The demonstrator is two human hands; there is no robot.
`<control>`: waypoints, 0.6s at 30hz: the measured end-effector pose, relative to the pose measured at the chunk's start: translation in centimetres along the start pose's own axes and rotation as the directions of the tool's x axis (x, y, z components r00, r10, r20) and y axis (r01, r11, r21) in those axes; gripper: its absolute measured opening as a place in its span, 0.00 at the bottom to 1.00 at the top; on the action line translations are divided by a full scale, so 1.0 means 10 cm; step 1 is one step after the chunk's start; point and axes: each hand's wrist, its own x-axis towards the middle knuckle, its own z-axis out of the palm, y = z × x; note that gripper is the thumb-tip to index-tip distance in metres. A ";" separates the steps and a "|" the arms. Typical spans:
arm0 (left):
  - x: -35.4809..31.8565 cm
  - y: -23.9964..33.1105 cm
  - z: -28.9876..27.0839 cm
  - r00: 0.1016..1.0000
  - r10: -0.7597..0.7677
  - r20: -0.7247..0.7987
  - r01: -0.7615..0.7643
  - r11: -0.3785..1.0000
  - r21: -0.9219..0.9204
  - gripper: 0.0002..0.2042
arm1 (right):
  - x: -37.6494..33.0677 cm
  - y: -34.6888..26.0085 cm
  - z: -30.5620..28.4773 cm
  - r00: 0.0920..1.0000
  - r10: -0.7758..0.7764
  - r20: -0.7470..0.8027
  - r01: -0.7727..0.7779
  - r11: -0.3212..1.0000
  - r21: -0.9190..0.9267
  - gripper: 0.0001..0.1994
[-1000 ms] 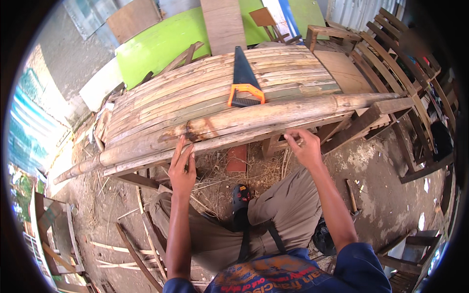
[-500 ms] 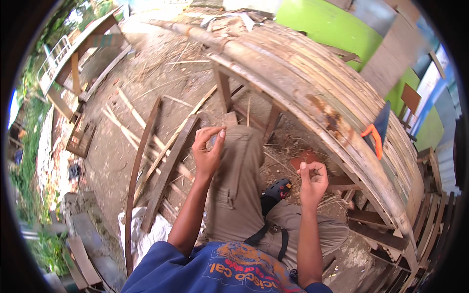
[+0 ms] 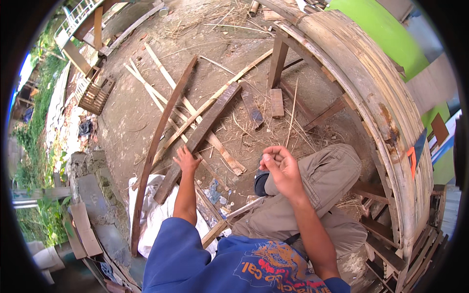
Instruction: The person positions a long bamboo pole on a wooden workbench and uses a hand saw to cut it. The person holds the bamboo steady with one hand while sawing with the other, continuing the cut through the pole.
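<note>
My left hand [image 3: 186, 160] is stretched out with its fingers spread, over or against the lower part of a thick dark brown board [image 3: 213, 122]; whether it touches the wood I cannot tell. A long, slightly curved plank [image 3: 161, 132] lies just left of that board. Above my bent leg, my right hand [image 3: 283, 172] is raised with thumb and fingers pinched together. Anything between those fingertips is too small or hidden to make out. Two short wood blocks, one brown [image 3: 277, 102] and one darker [image 3: 252, 110], rest on the dirt beyond my hands.
Thin pale wood strips [image 3: 159, 68] lie crossed on the dirt. A bamboo-slat bench [image 3: 356, 63] curves along my right, with an orange-handled saw [image 3: 412, 161] on it. White sacking [image 3: 152, 202] lies at my left beside a low concrete block wall [image 3: 90, 180]. A slatted crate [image 3: 94, 96] stands farther off.
My left hand has opened from a pinch and moved down and left to the dark board. My right hand has risen and moved left, still pinched. My legs have shifted to the right.
</note>
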 end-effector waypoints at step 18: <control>0.29 -0.13 -0.64 0.923 0.375 -0.084 -0.384 0.911 -0.150 0.31 | -0.37 0.26 -0.20 0.980 -0.042 -0.196 0.013 0.989 -0.147 0.12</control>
